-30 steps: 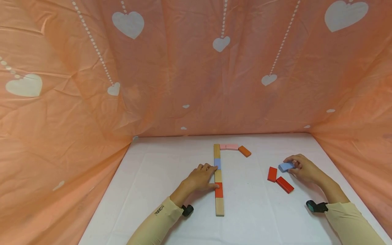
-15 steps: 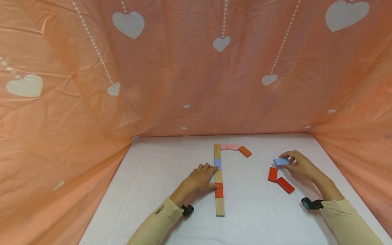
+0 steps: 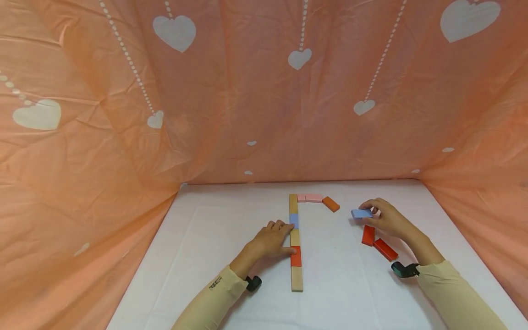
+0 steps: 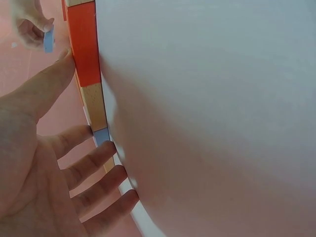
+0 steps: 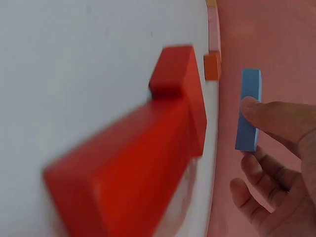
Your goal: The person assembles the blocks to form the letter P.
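My right hand (image 3: 385, 217) pinches a light blue block (image 3: 361, 213) between thumb and fingers, above the table and just beyond two red blocks. In the right wrist view the thumb presses the face of that blue block (image 5: 249, 111). The left hand (image 3: 270, 240) rests with spread fingers along a straight row of blocks. Its thumb touches the row's red block (image 3: 295, 256), and its forefinger reaches the row's blue block (image 3: 294, 221). Natural wood blocks (image 3: 297, 278) make up the other parts of the row. The left wrist view shows the fingers fairly straight beside the row.
Two pink blocks (image 3: 313, 198) run right from the row's far end. An orange block (image 3: 331, 204) lies slanted at their end. Two loose red blocks (image 3: 368, 235) (image 3: 385, 250) lie below the right hand. An orange curtain (image 3: 264, 91) surrounds the white table (image 3: 218, 211).
My right hand has carried the blue block left and slightly away from me, past the loose red blocks toward the orange one. The left hand has stayed in place on the row.
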`<state>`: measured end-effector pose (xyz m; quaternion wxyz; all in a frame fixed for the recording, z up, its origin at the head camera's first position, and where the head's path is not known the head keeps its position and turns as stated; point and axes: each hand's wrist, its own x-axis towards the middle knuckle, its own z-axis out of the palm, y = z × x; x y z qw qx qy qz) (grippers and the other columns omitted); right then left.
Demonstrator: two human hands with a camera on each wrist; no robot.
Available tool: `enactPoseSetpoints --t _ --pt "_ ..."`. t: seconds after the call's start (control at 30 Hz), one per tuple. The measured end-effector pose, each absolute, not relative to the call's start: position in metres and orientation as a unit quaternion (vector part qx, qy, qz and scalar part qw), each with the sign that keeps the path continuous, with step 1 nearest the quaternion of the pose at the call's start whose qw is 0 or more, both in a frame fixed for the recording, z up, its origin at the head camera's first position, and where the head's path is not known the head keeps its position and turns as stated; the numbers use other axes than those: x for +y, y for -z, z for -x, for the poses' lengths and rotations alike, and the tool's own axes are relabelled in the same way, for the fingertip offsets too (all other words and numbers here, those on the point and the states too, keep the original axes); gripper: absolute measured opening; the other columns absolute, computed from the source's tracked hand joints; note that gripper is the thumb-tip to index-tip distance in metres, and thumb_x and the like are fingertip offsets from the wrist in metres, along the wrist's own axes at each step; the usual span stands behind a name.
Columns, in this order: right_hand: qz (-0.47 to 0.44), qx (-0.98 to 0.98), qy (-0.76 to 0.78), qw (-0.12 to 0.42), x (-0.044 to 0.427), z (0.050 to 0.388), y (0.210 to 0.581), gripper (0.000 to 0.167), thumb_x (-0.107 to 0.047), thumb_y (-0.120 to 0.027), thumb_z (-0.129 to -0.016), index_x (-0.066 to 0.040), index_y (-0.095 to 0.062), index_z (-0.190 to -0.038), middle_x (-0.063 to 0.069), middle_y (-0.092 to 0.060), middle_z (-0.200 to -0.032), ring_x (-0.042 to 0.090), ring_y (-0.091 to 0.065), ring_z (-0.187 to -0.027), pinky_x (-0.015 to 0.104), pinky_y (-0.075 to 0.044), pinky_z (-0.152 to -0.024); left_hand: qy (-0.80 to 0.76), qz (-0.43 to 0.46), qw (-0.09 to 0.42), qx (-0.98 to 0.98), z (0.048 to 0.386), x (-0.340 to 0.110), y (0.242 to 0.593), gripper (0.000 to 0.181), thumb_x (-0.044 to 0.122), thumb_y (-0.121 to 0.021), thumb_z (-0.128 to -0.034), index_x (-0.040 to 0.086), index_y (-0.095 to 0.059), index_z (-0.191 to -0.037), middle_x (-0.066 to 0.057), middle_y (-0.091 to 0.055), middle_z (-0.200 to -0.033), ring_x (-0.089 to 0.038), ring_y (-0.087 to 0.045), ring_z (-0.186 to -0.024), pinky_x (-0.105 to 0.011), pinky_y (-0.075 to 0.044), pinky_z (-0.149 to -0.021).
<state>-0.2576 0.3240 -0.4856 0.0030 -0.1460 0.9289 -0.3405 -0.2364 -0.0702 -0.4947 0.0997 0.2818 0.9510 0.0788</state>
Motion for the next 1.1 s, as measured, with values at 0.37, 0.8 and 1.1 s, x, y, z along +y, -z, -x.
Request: enactPoseSetpoints --t 0.37,0.8,1.1 --pt "0.172 0.92 0.351 0.019 0.284 0.271 0.492 0.034 -0.011 -0.084 -0.094 -0.007 -0.072 -0.125 0.012 -0.064 -0.116 0.033 -0.057 -0.107 0.036 -0.054 -0.084 -0.077 -0.281 0.099 0.952 0.236 -0.07 0.495 0.082 0.056 -0.074 -0.0982 0.016 -0.045 -0.163 -0.01 -0.055 -0.152 -0.032 -0.053 -0.136 -0.046 -0.05 -0.109" --pt "0.251 0.908 0.334 -0.006 0.244 0.282 0.5 0.031 -0.011 -0.089 -0.088 -0.002 -0.074 -0.113 0.008 -0.066 -0.102 0.027 -0.057 -0.095 0.039 -0.05 -0.082 -0.069 -0.282 0.105 0.951 0.239 -0.07 0.495 0.082 0.057 -0.072 -0.0992 0.016 -0.044 -0.165 -0.009 -0.053 -0.153 -0.031 -0.051 -0.137 -0.047 -0.049 -0.111" --pt "0.271 0.905 0.328 -0.008 0.222 0.285 0.505 0.024 -0.011 -0.086 -0.09 -0.006 -0.072 -0.109 0.006 -0.068 -0.103 0.024 -0.056 -0.094 0.037 -0.048 -0.084 -0.064 -0.279 0.104 0.952 0.239 -0.069 0.497 0.083 0.059 -0.072 -0.0985 0.016 -0.044 -0.164 -0.008 -0.053 -0.152 -0.03 -0.051 -0.137 -0.045 -0.049 -0.111"
